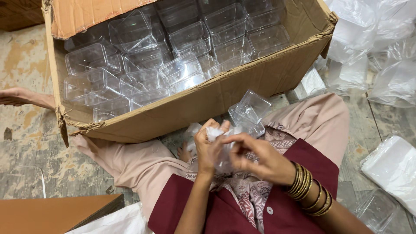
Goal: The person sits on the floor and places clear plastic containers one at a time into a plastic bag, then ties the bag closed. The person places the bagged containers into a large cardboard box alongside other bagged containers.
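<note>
Clear, thin plastic fills nearly everything here: just below the middle of the frame the left hand (207, 149) and the right hand (255, 161) meet over the lap, both with fingers curled closed, pinching a crumpled see-through plastic film bag (219, 147) between thumb and fingertips; the film looks very light, limp and slippery, likely to slide or tear if tugged hard, so a pinch at its gathered edge seems the safest hold. Just above the hands, touching the bag, sits a small stack of clear square rigid plastic containers (249, 112), tilted on the person's knee; I judge them light and stiff but brittle, with thin walls that could crack under a squeeze, so they are best gripped across opposite rims or outer walls rather than pressed at the sides. The right wrist carries a row of gold-coloured bangles (310, 188). Filling the upper half of the frame, a large brown corrugated cardboard box (225, 93) stands open and holds many more of the same clear square tubs (143, 65), some nested, some lying on their sides, packed loosely. At the right edge lie more bagged clear containers in cloudy film (390, 167), well apart from the hands. At the far left edge another person's bare foot (21, 97) rests on the worn floor.
</note>
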### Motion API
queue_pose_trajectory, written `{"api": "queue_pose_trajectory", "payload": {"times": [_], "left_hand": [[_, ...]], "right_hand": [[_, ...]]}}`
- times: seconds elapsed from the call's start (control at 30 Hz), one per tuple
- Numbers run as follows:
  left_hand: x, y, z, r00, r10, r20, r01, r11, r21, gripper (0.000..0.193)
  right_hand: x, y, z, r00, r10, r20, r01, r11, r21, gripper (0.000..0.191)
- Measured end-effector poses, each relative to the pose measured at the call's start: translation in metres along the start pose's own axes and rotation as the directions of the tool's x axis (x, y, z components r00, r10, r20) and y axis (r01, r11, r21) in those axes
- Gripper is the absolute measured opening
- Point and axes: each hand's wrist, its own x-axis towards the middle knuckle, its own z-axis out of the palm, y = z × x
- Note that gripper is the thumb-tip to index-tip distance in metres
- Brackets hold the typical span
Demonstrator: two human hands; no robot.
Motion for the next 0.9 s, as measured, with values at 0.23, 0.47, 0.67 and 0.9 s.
{"api": "queue_pose_trajectory", "payload": {"times": [0.23, 0.47, 0.67, 0.9], "left_hand": [[0.0, 0.013, 0.005, 0.998, -0.068, -0.018, 0.069, 0.994, 0.086, 0.015], [0.0, 0.01, 0.009, 1.0, -0.011, 0.013, 0.009, 0.992, 0.129, 0.024], [-0.001, 0.01, 0.005, 0.979, -0.202, -0.006, 0.202, 0.978, -0.046, 0.03], [-0.001, 0.028, 0.016, 0.987, 0.099, 0.129, -0.123, 0.973, 0.194, 0.024]], "right_hand": [[-0.008, -0.012, -0.018, 0.944, -0.013, -0.329, -0.033, 0.991, -0.133, 0.045], [-0.004, -0.011, -0.002, 0.996, -0.079, 0.043, 0.076, 0.995, 0.061, 0.032], [-0.011, -0.003, -0.014, 0.945, 0.171, -0.278, -0.227, 0.957, -0.182, 0.017], [-0.005, -0.015, -0.003, 0.959, -0.246, -0.142, 0.235, 0.968, -0.086, 0.059]]}}
